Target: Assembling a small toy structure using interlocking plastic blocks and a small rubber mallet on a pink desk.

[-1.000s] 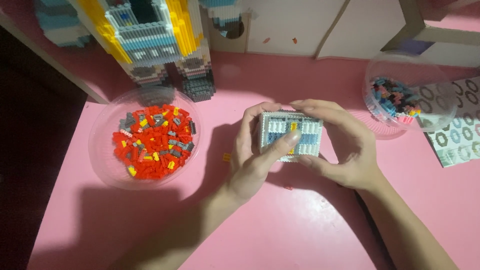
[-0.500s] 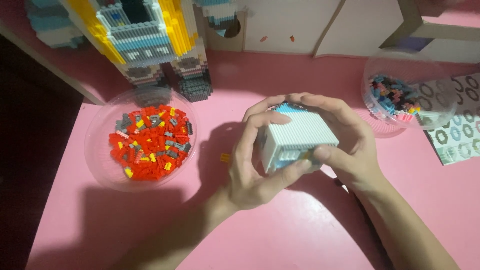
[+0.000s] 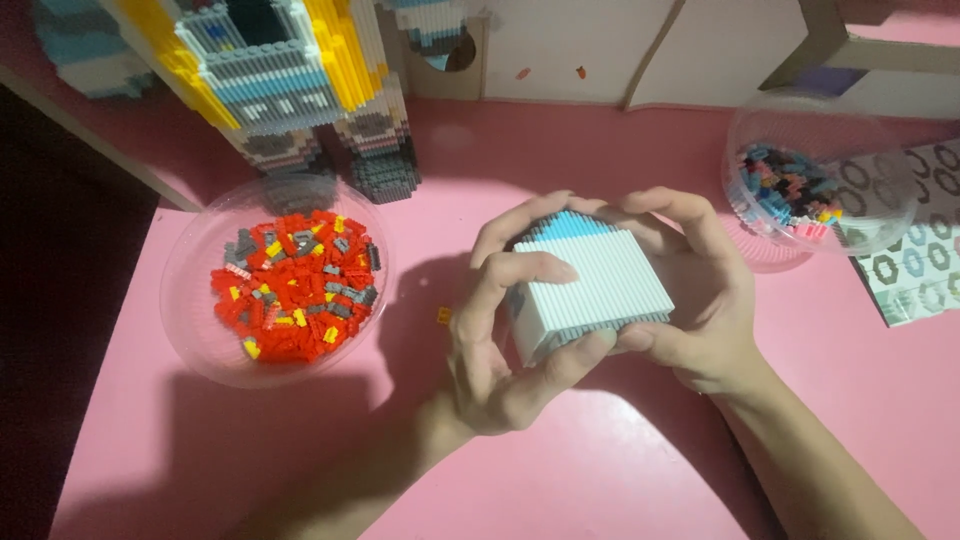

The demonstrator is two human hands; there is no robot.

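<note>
Both hands grip a pale blue-white ribbed brick block (image 3: 590,285) above the pink counter (image 3: 620,480); left hand (image 3: 500,350) wraps its near-left corner w/ thumb under; right hand (image 3: 700,300) cups the far-right side; clear bowl (image 3: 200,340) of red, grey, yellow bricks sits left; 2nd clear bowl (image 3: 880,180) w/ mixed-colour bricks at right; tall brick model (image 3: 290,80) stands behind; one tiny yellow brick (image 3: 443,316) loose near left hand.

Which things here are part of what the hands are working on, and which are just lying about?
In hand:
pale blue-and-white brick block
left hand
right hand

Lying about:
clear bowl of red bricks
clear tub of mixed bricks
tall brick model
loose yellow brick
</note>
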